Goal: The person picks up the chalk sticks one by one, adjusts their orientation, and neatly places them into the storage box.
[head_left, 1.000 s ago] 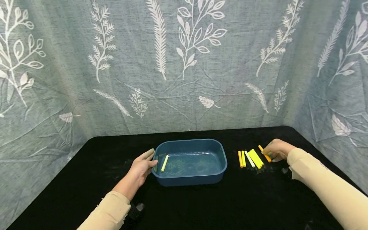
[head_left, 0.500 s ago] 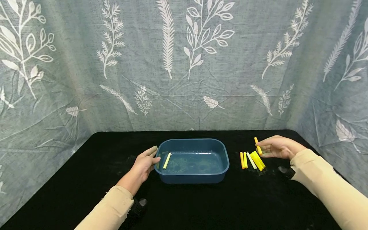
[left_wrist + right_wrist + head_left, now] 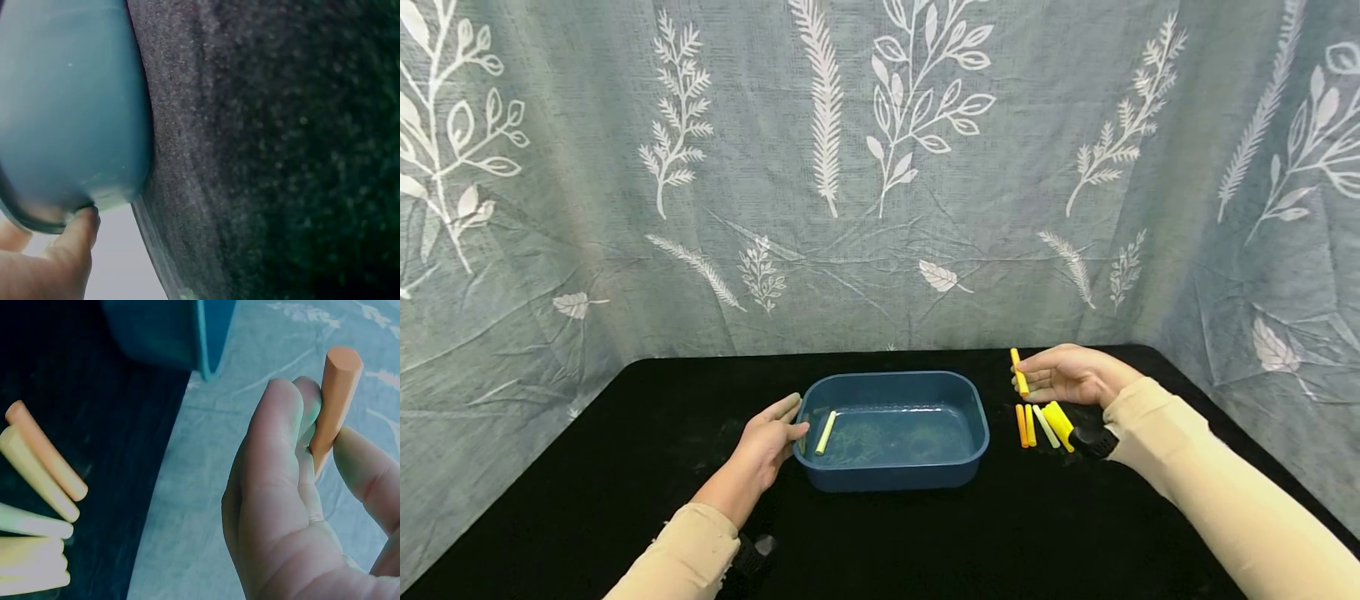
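Between the thumb and fingertips of my right hand [image 3: 1075, 373] is an orange stick of chalk [image 3: 338, 400], pinched and raised above the black table, right of the blue plastic tub [image 3: 891, 478]. My left hand [image 3: 762, 450] grips the tub's left end, with the rim between thumb and fingers; the left wrist view shows a fingertip [image 3: 84, 219] against the wall. Inside the tub, a pale yellow chalk stick [image 3: 826, 433] leans near the left end. Below my right hand lie an orange chalk [image 3: 1022, 426], a yellow-orange one [image 3: 1031, 426], a whitish one [image 3: 1046, 427] and bright yellow ones [image 3: 1058, 423].
A black cloth [image 3: 880, 542] covers the table under the tub. Behind it and at both sides hangs a grey-green curtain [image 3: 850, 292] with white leaf prints. The black wrist camera [image 3: 1092, 443] on my right arm overlaps the yellow chalks.
My right hand has picked up the orange chalk from the right end of the row and carried it left, towards the tub. The left hand keeps its grip on the tub.
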Demonstrator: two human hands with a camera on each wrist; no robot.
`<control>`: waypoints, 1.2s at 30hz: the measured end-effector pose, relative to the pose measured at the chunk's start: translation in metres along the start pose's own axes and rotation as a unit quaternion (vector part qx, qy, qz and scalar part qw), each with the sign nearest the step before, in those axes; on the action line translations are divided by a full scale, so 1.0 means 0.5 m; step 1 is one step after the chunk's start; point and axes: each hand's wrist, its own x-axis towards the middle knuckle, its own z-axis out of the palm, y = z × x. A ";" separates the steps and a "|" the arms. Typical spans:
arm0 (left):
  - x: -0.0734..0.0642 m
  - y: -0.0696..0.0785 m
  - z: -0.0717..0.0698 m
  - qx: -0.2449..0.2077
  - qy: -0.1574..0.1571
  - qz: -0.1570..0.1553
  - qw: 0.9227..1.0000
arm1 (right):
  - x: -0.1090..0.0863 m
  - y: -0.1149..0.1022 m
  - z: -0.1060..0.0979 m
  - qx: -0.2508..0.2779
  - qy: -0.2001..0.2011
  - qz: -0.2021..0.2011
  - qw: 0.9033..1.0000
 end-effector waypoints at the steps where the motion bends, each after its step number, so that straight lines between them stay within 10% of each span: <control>1: -0.001 -0.002 -0.002 -0.001 0.000 0.000 1.000 | 0.002 -0.003 0.007 -0.003 -0.001 0.000 1.000; 36: -0.011 -0.006 -0.005 -0.010 0.010 0.012 1.000 | 0.162 -0.041 0.251 -0.098 0.023 0.073 0.992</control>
